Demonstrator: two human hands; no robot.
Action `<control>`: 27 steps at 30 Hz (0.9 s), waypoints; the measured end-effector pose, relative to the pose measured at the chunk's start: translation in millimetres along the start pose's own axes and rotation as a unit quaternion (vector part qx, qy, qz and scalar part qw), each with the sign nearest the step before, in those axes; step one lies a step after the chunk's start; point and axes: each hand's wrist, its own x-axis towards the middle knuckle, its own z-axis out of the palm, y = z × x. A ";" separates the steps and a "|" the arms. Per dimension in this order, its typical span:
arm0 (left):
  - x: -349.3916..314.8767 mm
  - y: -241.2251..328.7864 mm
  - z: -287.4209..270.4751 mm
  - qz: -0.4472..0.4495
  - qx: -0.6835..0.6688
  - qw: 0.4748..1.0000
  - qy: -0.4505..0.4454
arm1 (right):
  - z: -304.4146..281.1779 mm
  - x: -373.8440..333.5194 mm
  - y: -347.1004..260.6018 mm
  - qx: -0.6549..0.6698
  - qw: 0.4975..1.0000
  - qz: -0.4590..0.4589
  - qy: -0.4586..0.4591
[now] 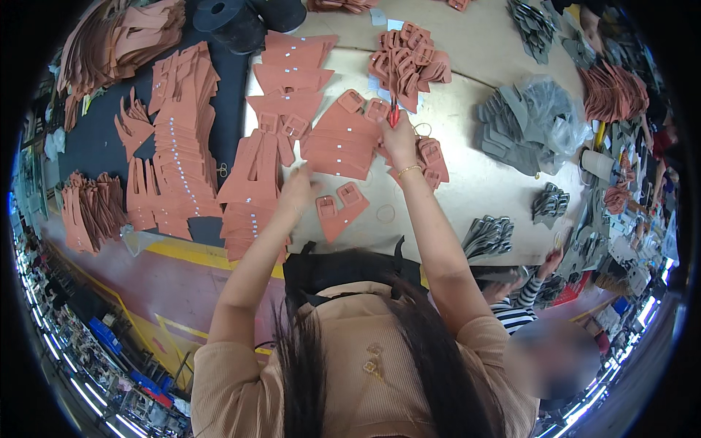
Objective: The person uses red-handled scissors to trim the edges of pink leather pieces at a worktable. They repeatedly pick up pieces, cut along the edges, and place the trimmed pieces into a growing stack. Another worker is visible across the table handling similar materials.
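Observation:
My right hand (399, 143) is closed around a slim tool with red handles (394, 114) and a thin dark tip pointing away from me; its exact kind is hard to make out. Next to it lies a fan of terracotta strap pieces with covered buckles (343, 139). My left hand (298, 191) is at the right edge of a column of terracotta cut pieces (252, 179); its fingers are smeared by motion. Between my forearms lies a separate terracotta piece with two buckles (342, 212). More buckled pieces (432, 155) lie beside my right wrist.
A heap of terracotta buckle pieces (409, 55) lies at the far side. Grey pieces under clear plastic (522, 120) and grey bundles (491, 235) are at right. Terracotta stacks (179, 139) cover the dark left surface. Another person's hand (549, 264) shows at lower right.

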 end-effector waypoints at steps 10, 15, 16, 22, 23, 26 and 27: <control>-41.8 -1.0 48.9 0.087 0.080 0.993 -0.004 | -30.4 -65.5 9.6 -0.115 0.988 -0.047 -0.091; -51.0 17.5 37.6 0.196 -0.164 0.963 -0.089 | -20.6 -107.8 42.7 -0.044 0.969 -0.161 -0.183; -50.2 22.6 30.1 0.209 -0.216 0.946 -0.120 | -19.0 -113.9 45.4 0.014 0.968 -0.137 -0.207; -0.9 63.7 -36.1 0.146 -0.387 0.887 -0.205 | -42.3 -117.6 16.3 0.199 0.906 0.104 -0.359; 8.8 72.6 -45.6 0.154 -0.369 0.893 -0.205 | -41.8 -114.1 7.3 0.258 0.896 0.113 -0.342; 32.8 101.2 -66.4 0.197 -0.390 0.879 -0.191 | -39.2 -93.9 -14.7 0.375 0.882 0.101 -0.267; 40.6 109.5 -71.7 0.210 -0.411 0.868 -0.184 | -37.8 -84.7 -19.6 0.404 0.878 0.090 -0.239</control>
